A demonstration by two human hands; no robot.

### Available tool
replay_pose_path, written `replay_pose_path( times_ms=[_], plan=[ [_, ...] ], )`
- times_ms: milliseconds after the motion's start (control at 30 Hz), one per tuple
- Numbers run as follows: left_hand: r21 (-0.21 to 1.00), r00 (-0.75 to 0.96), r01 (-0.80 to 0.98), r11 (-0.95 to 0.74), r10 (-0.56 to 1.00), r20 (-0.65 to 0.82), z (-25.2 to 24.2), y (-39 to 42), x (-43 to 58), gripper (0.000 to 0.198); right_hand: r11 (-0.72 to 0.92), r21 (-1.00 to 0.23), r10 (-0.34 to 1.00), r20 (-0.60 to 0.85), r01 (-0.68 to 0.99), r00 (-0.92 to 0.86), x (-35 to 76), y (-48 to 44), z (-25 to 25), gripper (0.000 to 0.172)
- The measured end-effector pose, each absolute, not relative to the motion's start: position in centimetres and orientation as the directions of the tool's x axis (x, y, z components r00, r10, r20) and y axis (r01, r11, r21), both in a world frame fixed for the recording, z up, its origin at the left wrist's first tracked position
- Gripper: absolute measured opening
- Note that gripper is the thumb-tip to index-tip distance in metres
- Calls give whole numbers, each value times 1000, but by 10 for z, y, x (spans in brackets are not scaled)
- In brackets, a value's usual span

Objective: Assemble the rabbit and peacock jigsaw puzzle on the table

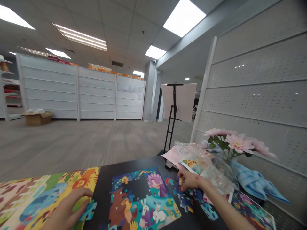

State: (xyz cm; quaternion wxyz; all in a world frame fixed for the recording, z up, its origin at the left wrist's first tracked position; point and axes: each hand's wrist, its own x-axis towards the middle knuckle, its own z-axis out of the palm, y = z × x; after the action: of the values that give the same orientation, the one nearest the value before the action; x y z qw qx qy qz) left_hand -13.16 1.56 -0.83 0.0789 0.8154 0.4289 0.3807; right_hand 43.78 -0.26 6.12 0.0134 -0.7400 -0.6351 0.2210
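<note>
A partly assembled jigsaw puzzle (144,210) with a bear, rabbits and a pink-purple figure lies on the black table, with a dark gap in its upper middle. My right hand (190,180) is right of it, thumb and forefinger closed around a dark puzzle piece (180,181) among several loose pieces (185,203). A piece with a red arch (169,180) lies between the puzzle and that hand. My left hand (72,206) rests at the left, fingers curved and apart, over a colourful animal-print sheet (45,198). A teal puzzle piece (91,210) lies by its thumb.
Clear plastic wrapping (211,169), a pink flower (238,143) and blue checked cloth (256,180) crowd the right side. A picture card (253,209) lies at the near right. An easel (174,108) stands beyond the table, beside a white perforated panel (259,92).
</note>
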Motion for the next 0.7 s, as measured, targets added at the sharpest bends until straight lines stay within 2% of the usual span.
replay_pose_path(
  times_ms=[100,200,333,500,700],
  plan=[
    [428,388,613,-664,726,568,9,-8,-101,18,-198,-306,951,-290,931,107,433,-5,64,31],
    [408,544,517,-753,657,523,25,-32,-62,13,-217,-308,947,-296,926,123,428,-6,68,31],
    [397,731,370,-840,527,433,45,-58,-16,16,-248,-308,931,-338,919,138,424,-5,72,34],
    [396,716,297,-869,477,510,53,-67,15,12,-247,-308,926,-354,919,131,427,-5,71,34],
    [401,749,207,-893,408,522,31,-53,15,10,-208,-301,936,-339,930,100,436,-4,65,34]
  ],
)
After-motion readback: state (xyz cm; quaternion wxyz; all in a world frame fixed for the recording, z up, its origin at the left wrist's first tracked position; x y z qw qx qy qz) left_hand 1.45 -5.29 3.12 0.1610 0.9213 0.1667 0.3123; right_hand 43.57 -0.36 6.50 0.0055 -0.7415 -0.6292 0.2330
